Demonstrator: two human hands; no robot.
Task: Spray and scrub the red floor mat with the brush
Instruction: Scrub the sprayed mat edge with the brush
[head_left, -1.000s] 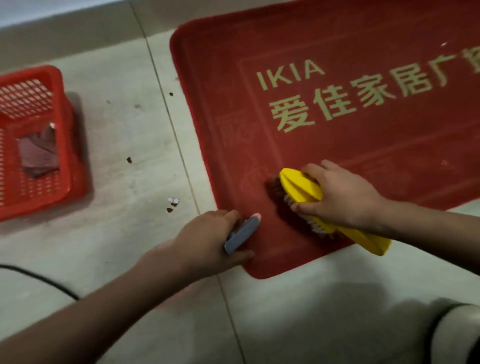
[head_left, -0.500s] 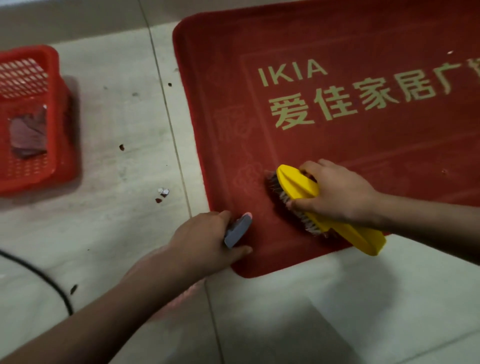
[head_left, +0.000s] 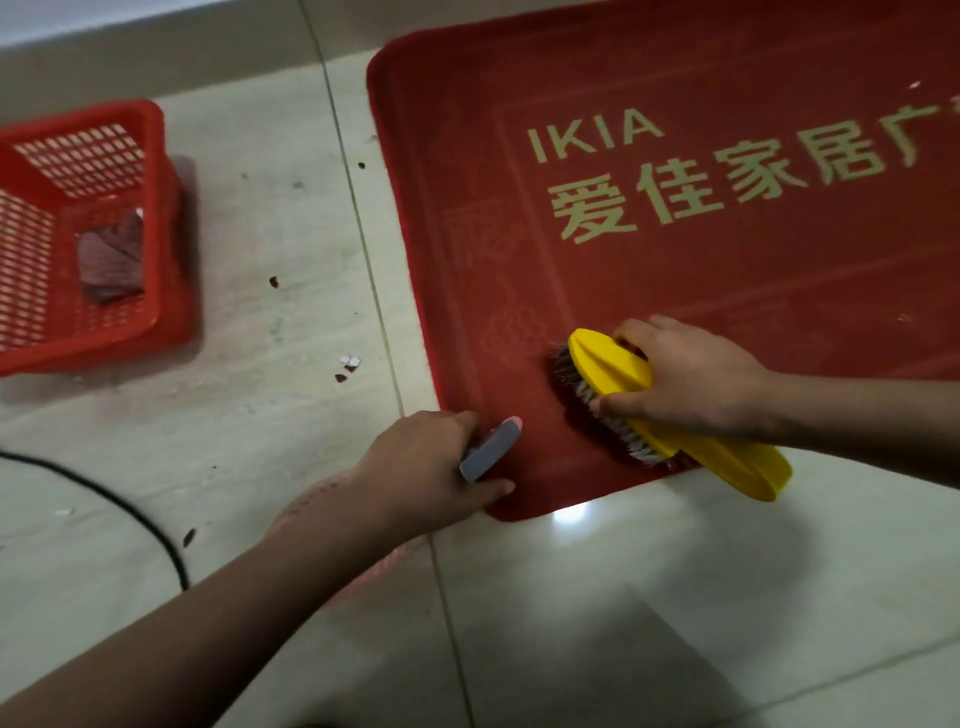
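**Brush still working the near corner**

The right hand (head_left: 685, 379) grips the yellow plastic bristle brush (head_left: 613, 364), bristles down on the near-left corner of the red lettered floor mat (head_left: 727, 270), barely shifted since a second ago. The left hand (head_left: 421, 467) clasps a grey, pink-tipped sprayer (head_left: 491, 449) at the mat's edge. I'd say most of the mat awaits scrubbing.

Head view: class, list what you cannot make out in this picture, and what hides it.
Head view:
- Grey object in the left hand: mostly covered by that hand; kind unclear.
- Red floor mat: far and right parts, and its lettering, cut off by the frame edges.
- Brush: middle hidden under the right hand.
- Dark thing in the red basket: too dim to identify.
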